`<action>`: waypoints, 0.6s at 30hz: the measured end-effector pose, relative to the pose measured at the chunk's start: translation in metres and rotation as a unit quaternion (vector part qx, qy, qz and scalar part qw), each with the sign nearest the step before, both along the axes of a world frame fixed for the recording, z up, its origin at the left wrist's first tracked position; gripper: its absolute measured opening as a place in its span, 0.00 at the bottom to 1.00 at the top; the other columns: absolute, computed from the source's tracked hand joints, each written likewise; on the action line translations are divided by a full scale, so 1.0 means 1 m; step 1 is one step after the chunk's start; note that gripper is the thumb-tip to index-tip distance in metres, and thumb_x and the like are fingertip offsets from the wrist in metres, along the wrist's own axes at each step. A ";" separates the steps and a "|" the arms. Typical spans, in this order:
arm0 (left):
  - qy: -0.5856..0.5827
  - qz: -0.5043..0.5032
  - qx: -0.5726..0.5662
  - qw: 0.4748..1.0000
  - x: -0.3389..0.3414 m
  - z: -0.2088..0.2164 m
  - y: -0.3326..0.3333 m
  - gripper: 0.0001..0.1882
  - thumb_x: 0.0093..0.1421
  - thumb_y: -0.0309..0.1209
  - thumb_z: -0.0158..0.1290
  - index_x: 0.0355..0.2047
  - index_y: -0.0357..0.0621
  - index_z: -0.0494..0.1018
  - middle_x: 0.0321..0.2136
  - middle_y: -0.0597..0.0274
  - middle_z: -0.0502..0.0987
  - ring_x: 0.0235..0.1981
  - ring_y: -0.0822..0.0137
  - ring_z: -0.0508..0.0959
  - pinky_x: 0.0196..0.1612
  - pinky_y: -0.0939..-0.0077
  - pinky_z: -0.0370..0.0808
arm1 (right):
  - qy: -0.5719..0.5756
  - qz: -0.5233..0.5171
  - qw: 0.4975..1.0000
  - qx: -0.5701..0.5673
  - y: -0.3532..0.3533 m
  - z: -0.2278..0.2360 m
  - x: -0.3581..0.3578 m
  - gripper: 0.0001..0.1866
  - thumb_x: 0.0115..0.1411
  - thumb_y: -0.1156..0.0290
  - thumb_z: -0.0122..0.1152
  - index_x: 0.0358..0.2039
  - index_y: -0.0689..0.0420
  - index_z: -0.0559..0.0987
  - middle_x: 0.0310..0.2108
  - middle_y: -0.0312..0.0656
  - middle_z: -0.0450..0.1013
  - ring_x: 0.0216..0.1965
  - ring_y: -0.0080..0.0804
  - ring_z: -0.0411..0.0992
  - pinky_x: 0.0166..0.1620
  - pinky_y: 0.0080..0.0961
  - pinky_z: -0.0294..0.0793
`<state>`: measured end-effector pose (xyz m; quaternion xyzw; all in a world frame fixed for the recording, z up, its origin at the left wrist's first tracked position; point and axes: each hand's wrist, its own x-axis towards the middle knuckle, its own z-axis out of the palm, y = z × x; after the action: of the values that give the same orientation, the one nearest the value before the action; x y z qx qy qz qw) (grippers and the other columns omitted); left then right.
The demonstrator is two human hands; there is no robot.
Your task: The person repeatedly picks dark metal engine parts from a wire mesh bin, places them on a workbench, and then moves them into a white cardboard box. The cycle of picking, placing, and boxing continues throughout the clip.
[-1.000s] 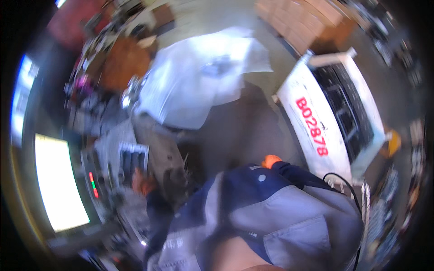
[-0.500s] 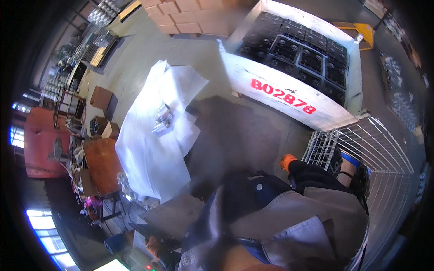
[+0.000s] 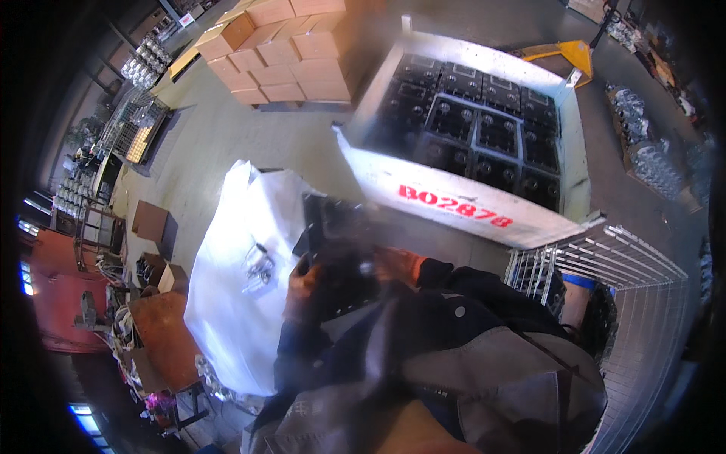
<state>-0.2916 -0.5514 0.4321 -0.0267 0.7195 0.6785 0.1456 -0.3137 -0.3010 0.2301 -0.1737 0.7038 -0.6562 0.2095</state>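
A dark, block-like part (image 3: 333, 261) is between my two hands in front of my chest, blurred by motion. My left hand (image 3: 302, 281), in an orange glove, is closed on its left side. On the other side my right hand (image 3: 398, 265), also orange-gloved, grips it; the fingertips are hidden behind the part. Just left of the hands, a white sheet (image 3: 219, 303) drapes over something, with shiny metal parts (image 3: 259, 268) lying on it.
Ahead to the right stands a white crate (image 3: 454, 206) filled with several black block-like parts (image 3: 495, 132). A wire cage (image 3: 643, 303) is close on my right. Stacked cartons (image 3: 287, 64) are at the back, a brown table (image 3: 157, 325) at left.
My hands, apart and low before, have come together in front of me around the dark part. The view has shifted, so the crate and sheet sit lower and further left.
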 end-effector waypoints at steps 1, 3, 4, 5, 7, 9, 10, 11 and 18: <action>0.026 -0.048 -0.041 0.998 -0.027 0.000 0.012 0.16 0.61 0.30 0.54 0.49 0.37 0.73 0.42 0.57 0.78 0.41 0.67 0.78 0.46 0.74 0.76 | -0.001 -0.017 1.000 -0.017 0.014 0.027 -0.016 0.25 0.65 0.65 0.57 0.61 0.55 0.68 0.57 0.50 0.68 0.53 0.44 0.71 0.54 0.39 0.73; 0.087 -0.168 0.124 0.974 -0.079 -0.005 0.042 0.17 0.61 0.31 0.55 0.49 0.37 0.74 0.44 0.56 0.78 0.43 0.65 0.78 0.48 0.74 0.76 | 0.021 -0.045 0.999 -0.001 0.050 0.079 -0.045 0.25 0.64 0.64 0.60 0.60 0.56 0.69 0.56 0.50 0.69 0.54 0.43 0.71 0.56 0.38 0.72; 0.116 -0.233 0.322 0.910 -0.105 -0.011 0.064 0.17 0.62 0.31 0.54 0.49 0.37 0.74 0.45 0.56 0.78 0.43 0.65 0.78 0.49 0.74 0.76 | 0.041 -0.056 0.997 0.029 0.072 0.100 -0.059 0.25 0.63 0.63 0.61 0.59 0.56 0.70 0.55 0.50 0.70 0.54 0.42 0.71 0.56 0.37 0.72; 0.110 -0.265 0.448 0.847 -0.128 -0.016 0.079 0.18 0.62 0.31 0.53 0.51 0.37 0.73 0.45 0.56 0.78 0.43 0.65 0.78 0.49 0.75 0.76 | 0.095 -0.062 0.993 0.031 0.092 0.116 -0.071 0.25 0.62 0.63 0.62 0.58 0.57 0.71 0.54 0.51 0.71 0.54 0.42 0.71 0.57 0.37 0.72; 0.028 -0.273 0.485 0.831 -0.170 -0.031 0.108 0.21 0.64 0.34 0.53 0.55 0.37 0.69 0.44 0.58 0.78 0.43 0.65 0.78 0.48 0.77 0.77 | 0.128 -0.189 0.973 0.032 0.119 0.129 -0.072 0.25 0.62 0.60 0.64 0.56 0.58 0.73 0.52 0.50 0.73 0.55 0.41 0.71 0.58 0.34 0.71; 0.031 -0.298 0.317 0.900 -0.206 -0.054 0.132 0.25 0.64 0.36 0.53 0.58 0.36 0.67 0.44 0.59 0.78 0.44 0.65 0.78 0.48 0.77 0.77 | -0.020 -0.282 0.949 -0.140 0.141 0.123 -0.079 0.26 0.64 0.58 0.61 0.57 0.61 0.71 0.53 0.49 0.73 0.55 0.40 0.71 0.59 0.34 0.70; 0.094 -0.327 0.156 0.927 -0.227 -0.067 0.147 0.26 0.64 0.36 0.54 0.58 0.35 0.66 0.44 0.58 0.77 0.46 0.64 0.78 0.49 0.77 0.77 | -0.149 -0.318 0.886 -0.303 0.153 0.117 -0.080 0.27 0.65 0.57 0.60 0.57 0.62 0.71 0.53 0.49 0.72 0.55 0.40 0.71 0.60 0.35 0.70; 0.149 -0.328 0.044 0.932 -0.246 -0.082 0.163 0.26 0.64 0.37 0.55 0.57 0.36 0.67 0.45 0.57 0.78 0.47 0.63 0.78 0.50 0.75 0.76 | -0.285 -0.371 0.764 -0.444 0.164 0.109 -0.080 0.27 0.66 0.57 0.58 0.57 0.63 0.70 0.54 0.48 0.72 0.55 0.40 0.71 0.60 0.35 0.70; 0.268 -0.020 -0.337 0.902 -0.408 -0.129 0.208 0.28 0.56 0.49 0.59 0.52 0.46 0.74 0.45 0.49 0.80 0.48 0.48 0.78 0.51 0.60 0.74 | -0.273 -0.515 0.722 -0.374 0.272 0.053 -0.123 0.26 0.66 0.57 0.58 0.57 0.63 0.72 0.54 0.44 0.72 0.56 0.34 0.69 0.59 0.28 0.69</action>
<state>-0.6995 -0.3435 0.3029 0.1230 0.9173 0.3743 -0.0574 -0.4367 -0.0290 0.2831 0.3378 0.2949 -0.8919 -0.0591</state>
